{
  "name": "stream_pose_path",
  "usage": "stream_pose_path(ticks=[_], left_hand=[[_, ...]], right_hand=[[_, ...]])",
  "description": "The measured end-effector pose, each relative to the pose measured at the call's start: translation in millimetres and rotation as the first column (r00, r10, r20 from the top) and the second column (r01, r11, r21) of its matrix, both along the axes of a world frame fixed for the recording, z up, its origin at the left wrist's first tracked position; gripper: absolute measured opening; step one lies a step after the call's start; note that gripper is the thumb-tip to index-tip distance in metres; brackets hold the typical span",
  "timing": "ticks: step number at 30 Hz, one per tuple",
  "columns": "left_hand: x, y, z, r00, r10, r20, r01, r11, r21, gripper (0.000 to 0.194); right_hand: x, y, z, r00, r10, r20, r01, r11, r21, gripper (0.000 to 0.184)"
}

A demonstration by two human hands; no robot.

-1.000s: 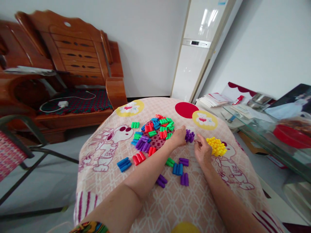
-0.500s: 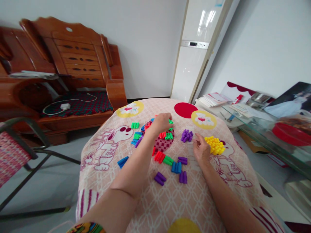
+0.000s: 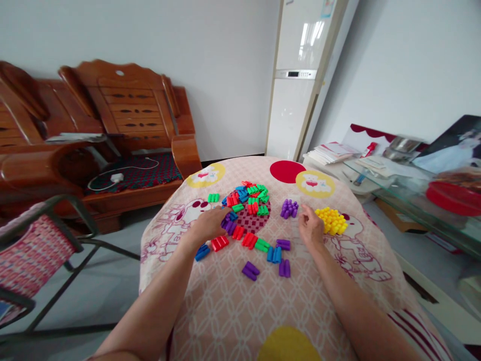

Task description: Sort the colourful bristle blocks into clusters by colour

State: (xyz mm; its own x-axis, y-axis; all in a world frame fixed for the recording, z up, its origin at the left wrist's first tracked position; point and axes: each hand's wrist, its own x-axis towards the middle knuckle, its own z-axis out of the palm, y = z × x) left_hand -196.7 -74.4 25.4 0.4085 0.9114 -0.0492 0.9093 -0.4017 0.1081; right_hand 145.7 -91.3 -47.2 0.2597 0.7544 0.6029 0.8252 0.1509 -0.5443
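Observation:
My left hand (image 3: 212,224) reaches over the left side of the pile. Its fingers are stretched out at a purple plastic building piece (image 3: 228,226) and a blue one, and they partly hide both. My right hand (image 3: 311,226) rests on the cloth with its fingers curled in; whether anything is inside them is hidden. It lies between a cluster of purple knobbed pieces (image 3: 289,208) and a larger cluster of yellow ones (image 3: 331,221). Loose red pieces (image 3: 220,243), green pieces (image 3: 262,244) and blue pieces (image 3: 274,254), made of joined tubes, lie in front of the mixed pile (image 3: 253,200).
A patterned cloth covers the round table (image 3: 225,311). To its right stands a glass shelf (image 3: 406,200) with papers, a metal pot and a red bowl (image 3: 454,203). A woven chair (image 3: 37,250) is at the left, and a wooden sofa (image 3: 131,115) behind.
My left hand has come back from the far side of the pile and moved left and nearer, uncovering red and green pieces. My right hand stays nearly still. The view has shifted slightly.

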Motion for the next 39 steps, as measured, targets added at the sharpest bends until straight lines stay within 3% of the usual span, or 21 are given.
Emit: stream_pose_path(ticks=[4, 7, 13, 17, 20, 22, 26, 33, 39], left_hand=[[21.9, -7.0, -10.1, 0.991, -0.035, 0.131, 0.031, 0.999, 0.026, 0.06], [40.3, 2.9, -11.7, 0.982, -0.009, 0.188, 0.001, 0.999, 0.044, 0.058], [61.2, 30.6, 4.7, 0.944, 0.01, 0.329, -0.069, 0.983, 0.168, 0.069], [58.8, 7.0, 24.8, 0.951, -0.025, 0.307, -0.036, 0.981, 0.191, 0.047], [54.9, -29.3, 30.6, 0.963, -0.2, 0.181, 0.211, 0.977, -0.044, 0.03], [53.8, -52.2, 28.1, 0.934, -0.332, 0.135, 0.35, 0.925, -0.149, 0.039], [55.3, -79.1, 18.3, 0.93, -0.358, 0.086, 0.367, 0.919, -0.145, 0.047], [59.1, -88.3, 17.7, 0.888, -0.451, 0.093, 0.459, 0.854, -0.245, 0.013], [88.4, -58.2, 36.9, 0.912, -0.352, 0.208, 0.366, 0.93, -0.027, 0.01]], right_hand=[[-0.3, -0.8, 1.3, 1.0, -0.002, 0.02, 0.002, 1.0, 0.012, 0.04], [-0.4, -0.6, 0.9, 1.0, -0.006, 0.028, 0.005, 1.0, 0.021, 0.04], [0.0, -0.5, 0.7, 1.0, -0.009, 0.016, 0.009, 1.0, -0.001, 0.041], [-0.7, -1.0, 2.2, 1.0, -0.019, 0.01, 0.019, 1.0, -0.013, 0.043], [-1.7, -1.0, 2.8, 1.0, -0.011, 0.016, 0.011, 1.0, -0.012, 0.044], [-2.2, -0.9, 2.8, 1.0, -0.003, 0.018, 0.003, 1.0, -0.018, 0.044], [-2.8, -1.1, 2.5, 1.0, -0.002, 0.026, 0.002, 1.0, -0.017, 0.043], [-3.0, -1.0, 2.8, 1.0, -0.013, 0.029, 0.015, 0.999, -0.047, 0.042], [-5.1, -1.3, 4.9, 0.998, -0.052, 0.036, 0.053, 0.998, -0.015, 0.039]])
